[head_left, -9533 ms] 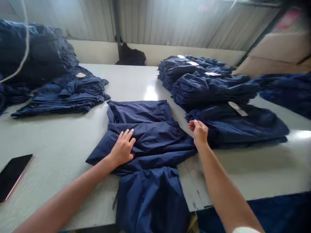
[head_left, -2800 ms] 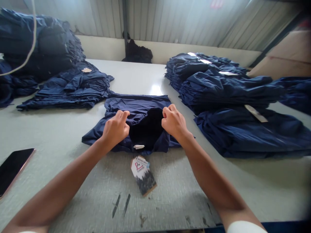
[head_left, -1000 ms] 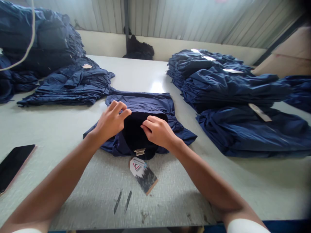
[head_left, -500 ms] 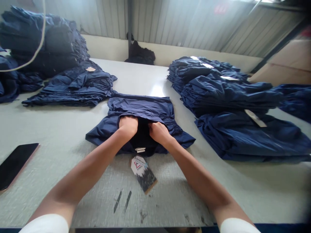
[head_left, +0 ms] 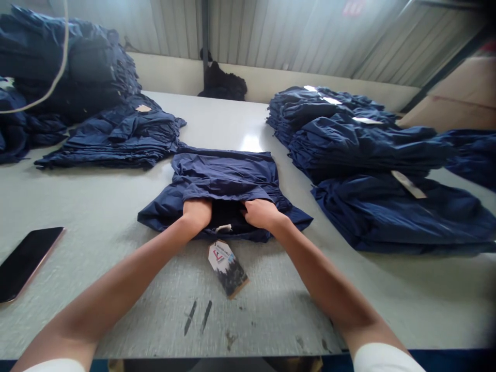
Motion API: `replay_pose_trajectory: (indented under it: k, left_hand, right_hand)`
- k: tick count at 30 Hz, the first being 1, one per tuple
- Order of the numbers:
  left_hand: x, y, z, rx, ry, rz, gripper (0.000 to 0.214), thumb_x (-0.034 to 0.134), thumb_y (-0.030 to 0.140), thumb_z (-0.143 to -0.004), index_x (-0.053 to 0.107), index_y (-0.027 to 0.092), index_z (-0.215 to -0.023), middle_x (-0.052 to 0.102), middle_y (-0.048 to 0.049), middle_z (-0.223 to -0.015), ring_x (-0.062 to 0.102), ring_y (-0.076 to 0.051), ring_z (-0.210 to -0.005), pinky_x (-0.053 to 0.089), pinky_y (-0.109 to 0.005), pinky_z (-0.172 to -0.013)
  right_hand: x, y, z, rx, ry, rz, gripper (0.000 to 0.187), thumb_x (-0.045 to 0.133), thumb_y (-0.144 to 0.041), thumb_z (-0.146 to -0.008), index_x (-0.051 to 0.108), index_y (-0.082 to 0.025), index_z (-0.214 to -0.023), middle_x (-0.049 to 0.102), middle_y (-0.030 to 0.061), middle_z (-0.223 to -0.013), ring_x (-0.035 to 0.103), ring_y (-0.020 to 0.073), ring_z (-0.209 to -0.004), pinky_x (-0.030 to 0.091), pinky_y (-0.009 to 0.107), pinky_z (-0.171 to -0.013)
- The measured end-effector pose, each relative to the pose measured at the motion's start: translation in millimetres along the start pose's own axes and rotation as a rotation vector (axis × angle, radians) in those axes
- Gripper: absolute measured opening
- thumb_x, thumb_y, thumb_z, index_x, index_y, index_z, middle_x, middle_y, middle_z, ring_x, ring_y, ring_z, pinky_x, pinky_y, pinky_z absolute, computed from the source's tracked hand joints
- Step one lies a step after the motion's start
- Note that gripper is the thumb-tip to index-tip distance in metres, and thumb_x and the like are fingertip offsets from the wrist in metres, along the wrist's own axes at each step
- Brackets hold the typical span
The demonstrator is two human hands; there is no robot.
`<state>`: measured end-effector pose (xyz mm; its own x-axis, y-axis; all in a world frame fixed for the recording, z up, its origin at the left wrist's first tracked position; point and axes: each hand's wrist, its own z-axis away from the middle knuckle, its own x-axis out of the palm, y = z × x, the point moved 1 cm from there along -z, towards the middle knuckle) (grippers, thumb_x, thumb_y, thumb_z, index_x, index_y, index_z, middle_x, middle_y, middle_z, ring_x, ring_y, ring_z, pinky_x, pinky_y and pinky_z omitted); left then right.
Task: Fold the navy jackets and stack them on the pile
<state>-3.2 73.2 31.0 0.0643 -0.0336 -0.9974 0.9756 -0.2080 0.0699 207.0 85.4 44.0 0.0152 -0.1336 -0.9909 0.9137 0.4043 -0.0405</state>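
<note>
A folded navy garment [head_left: 227, 166] lies on the table in front of me, its near opening gaping toward me. My left hand [head_left: 197, 213] reaches under the upper layer on the left side; its fingers are hidden in the cloth. On the right of the opening, my right hand [head_left: 261, 213] has its fingers curled at the edge of the upper layer, holding the cloth. Between the hands, a small white label [head_left: 223, 228] shows at the lower edge. A printed hang tag [head_left: 228, 268] with a dark forest picture hangs from there onto the table.
Navy garment stacks stand at the left [head_left: 112, 137] and right [head_left: 368, 150], with a taller pile [head_left: 70, 62] at the far left. A phone [head_left: 29, 263] lies at the left on the grey table [head_left: 147, 310]. Dark cloth [head_left: 225, 85] lies at the back by the wall.
Both hands have moved slightly apart and a little lower. The upper layer's edge now spans more widely across them. The hang tag has shifted slightly upward in view.
</note>
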Motion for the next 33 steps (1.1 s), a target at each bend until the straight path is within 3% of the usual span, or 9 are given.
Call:
replay_pose_trajectory:
  k: [3,6,9,11,14,18,22,26,33]
  left_hand:
    - [-6.2,0.7,12.9,0.084,0.087,-0.067,0.044,0.053,0.008,-0.089,0.071,0.009,-0.129,0.071,-0.0258,-0.126,0.069,-0.037,-0.116,0.054,-0.047,-0.098]
    - [-13.8,3.2,28.8,0.368,0.222,-0.144,0.030,0.050,0.008,-0.091,0.074,0.010,-0.109,0.071,-0.0209,-0.112,0.070,-0.031,-0.095,0.055,-0.042,-0.077]
    - [-21.6,6.6,39.7,0.645,0.359,-0.169,0.028,0.045,0.016,-0.100,0.073,0.017,-0.099,0.070,-0.0124,-0.096,0.065,-0.027,-0.088,0.051,-0.043,-0.077]
    - [-26.5,7.2,39.5,0.628,0.512,-0.168,0.029,0.046,0.018,-0.102,0.071,0.019,-0.115,0.070,-0.0134,-0.106,0.063,-0.030,-0.098,0.049,-0.047,-0.085]
    - [-30.6,0.6,28.3,0.337,0.670,-0.145,0.044,0.052,0.013,-0.095,0.062,0.018,-0.137,0.064,-0.0204,-0.131,0.057,-0.038,-0.117,0.045,-0.055,-0.093]
    - [-30.4,-21.9,11.4,0.167,0.523,-0.120,0.033,0.053,0.003,-0.082,0.071,0.015,-0.107,0.065,-0.0197,-0.111,0.060,-0.039,-0.108,0.046,-0.053,-0.087]
    - [-29.2,-44.9,10.7,0.336,0.335,-0.123,0.030,0.051,0.000,-0.079,0.068,0.018,-0.096,0.065,-0.0116,-0.099,0.064,-0.029,-0.093,0.047,-0.040,-0.075]
    - [-21.4,-59.3,16.3,0.429,0.284,-0.157,0.025,0.051,0.002,-0.084,0.064,0.021,-0.094,0.066,-0.0075,-0.097,0.064,-0.023,-0.084,0.043,-0.035,-0.067]
    - [-8.3,-74.2,24.8,0.481,0.195,0.018,0.021,0.066,0.033,-0.093,0.061,0.022,-0.076,0.064,-0.0041,-0.084,0.061,-0.021,-0.077,0.041,-0.033,-0.066]
  right_hand:
    - [-14.7,-0.4,10.4,-0.116,0.005,-0.035,0.036,0.062,-0.029,-0.096,0.076,-0.019,-0.128,0.079,0.0173,-0.115,0.074,0.0323,-0.106,0.055,0.037,-0.088]
    - [-30.6,-0.6,21.7,-0.171,0.060,-0.062,0.027,0.068,-0.027,-0.091,0.080,-0.023,-0.115,0.079,0.0137,-0.114,0.073,0.0315,-0.103,0.052,0.036,-0.082]
    - [-41.9,-3.2,27.4,-0.140,0.198,-0.073,0.013,0.067,-0.032,-0.094,0.077,-0.023,-0.093,0.077,0.0088,-0.095,0.070,0.0265,-0.091,0.049,0.035,-0.080]
    - [-45.1,-5.1,26.3,-0.102,0.412,-0.054,0.016,0.066,-0.032,-0.095,0.074,-0.022,-0.103,0.074,0.0106,-0.104,0.066,0.0279,-0.099,0.048,0.037,-0.087]
    - [-41.9,-1.9,19.3,0.034,0.608,0.033,0.042,0.069,-0.026,-0.091,0.064,-0.017,-0.132,0.064,0.0197,-0.128,0.057,0.0362,-0.117,0.047,0.045,-0.094]
    - [-34.9,15.2,11.9,0.180,0.391,0.062,0.034,0.060,-0.008,-0.087,0.068,-0.016,-0.118,0.068,0.0187,-0.118,0.063,0.0319,-0.105,0.047,0.039,-0.084]
    - [-36.5,31.1,15.2,0.168,0.170,0.016,0.027,0.060,-0.005,-0.081,0.070,-0.020,-0.102,0.074,0.0120,-0.103,0.069,0.0257,-0.087,0.044,0.032,-0.070]
    - [-38.1,36.5,16.6,0.132,0.089,0.036,0.021,0.065,-0.010,-0.079,0.072,-0.021,-0.096,0.077,0.0129,-0.101,0.072,0.0278,-0.089,0.045,0.032,-0.068]
    - [-41.5,47.4,21.5,0.057,-0.104,0.002,0.018,0.067,-0.008,-0.075,0.073,-0.023,-0.082,0.073,0.0065,-0.079,0.066,0.0215,-0.070,0.038,0.030,-0.058]
